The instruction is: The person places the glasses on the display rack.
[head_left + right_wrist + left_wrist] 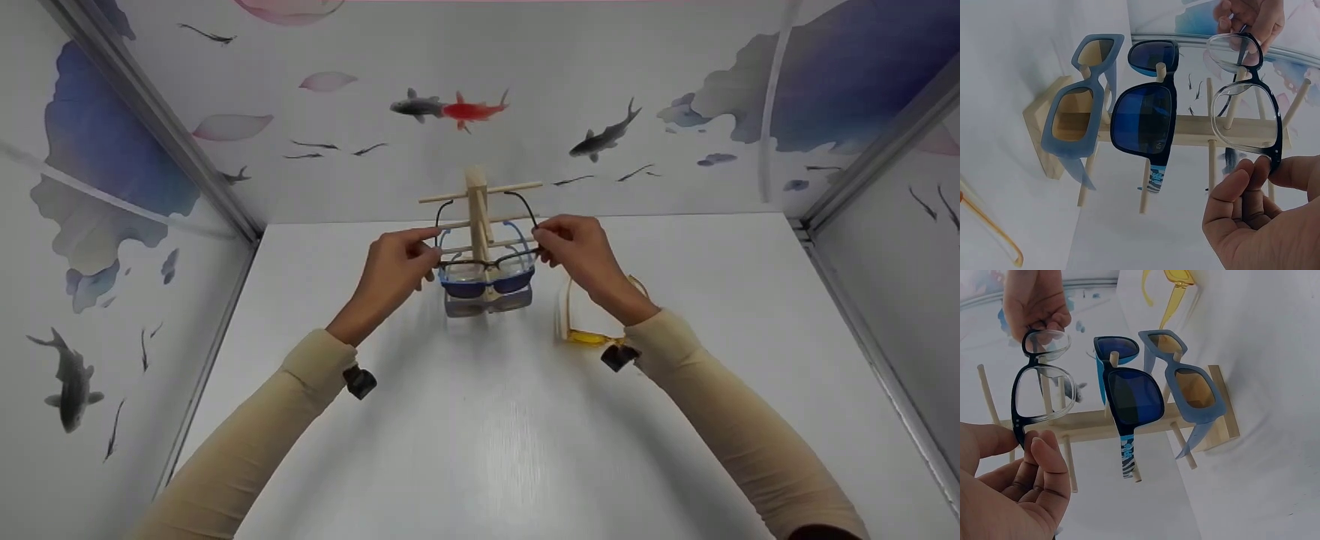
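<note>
My left hand [396,262] and right hand [581,251] pinch a pair of clear-lensed eyeglasses [491,264] with a black upper frame, one at each front corner near the hinges. The eyeglasses are at the upper part of a wooden display stand [477,201], with their dark temples reaching back on both sides of its post. Below them on the pegs sit sunglasses with dark blue lenses [1135,396] and patterned blue temples. Lowest on the stand are grey-blue framed sunglasses [1095,107] with brown lenses.
Yellow glasses [589,337] lie on the white table [465,435] right of the stand, partly hidden by the right forearm. A back wall [525,45] with painted fish rises close behind the stand, and side panels flank the table.
</note>
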The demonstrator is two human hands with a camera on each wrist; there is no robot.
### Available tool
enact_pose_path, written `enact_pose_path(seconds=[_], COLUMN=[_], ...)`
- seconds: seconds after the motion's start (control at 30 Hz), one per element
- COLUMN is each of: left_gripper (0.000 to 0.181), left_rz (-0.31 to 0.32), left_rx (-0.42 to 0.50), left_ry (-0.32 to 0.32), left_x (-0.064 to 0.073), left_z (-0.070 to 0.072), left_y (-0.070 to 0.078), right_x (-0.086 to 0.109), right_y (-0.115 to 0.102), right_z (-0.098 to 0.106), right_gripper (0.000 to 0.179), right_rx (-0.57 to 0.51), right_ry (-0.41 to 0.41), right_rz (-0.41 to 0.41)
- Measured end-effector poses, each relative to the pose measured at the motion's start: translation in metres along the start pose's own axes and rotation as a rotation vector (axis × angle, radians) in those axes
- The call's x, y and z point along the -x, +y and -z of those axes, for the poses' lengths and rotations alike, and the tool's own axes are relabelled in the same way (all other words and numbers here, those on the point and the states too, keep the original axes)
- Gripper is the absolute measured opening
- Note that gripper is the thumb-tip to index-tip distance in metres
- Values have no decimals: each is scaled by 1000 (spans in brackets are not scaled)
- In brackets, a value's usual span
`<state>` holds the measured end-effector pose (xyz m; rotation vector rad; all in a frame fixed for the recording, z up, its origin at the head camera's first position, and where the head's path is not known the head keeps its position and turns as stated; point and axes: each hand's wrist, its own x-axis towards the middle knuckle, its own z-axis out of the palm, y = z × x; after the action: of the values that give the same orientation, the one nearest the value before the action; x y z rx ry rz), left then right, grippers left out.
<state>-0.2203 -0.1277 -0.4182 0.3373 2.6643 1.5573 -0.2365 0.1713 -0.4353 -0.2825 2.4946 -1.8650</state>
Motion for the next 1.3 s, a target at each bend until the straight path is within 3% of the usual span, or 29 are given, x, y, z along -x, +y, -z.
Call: enact_pose_path(seconds=[0.57,1.07,1.3], left_gripper=[40,39,38], left_rz=[40,41,32], left_rx=[41,86,106], left_ry=[19,36,36], left_x=[-4,-6,-6], left_z=[1,-1,-5], left_y=[-8,-16,-19], right_x=[-8,-10,-9], right_y=[1,6,10], right_z=[-3,-6,-4], right_gripper=[26,24,31], right_rx=[3,-20,-14], right_ry=[-9,-8,-14], right_rz=[-24,-45,-47])
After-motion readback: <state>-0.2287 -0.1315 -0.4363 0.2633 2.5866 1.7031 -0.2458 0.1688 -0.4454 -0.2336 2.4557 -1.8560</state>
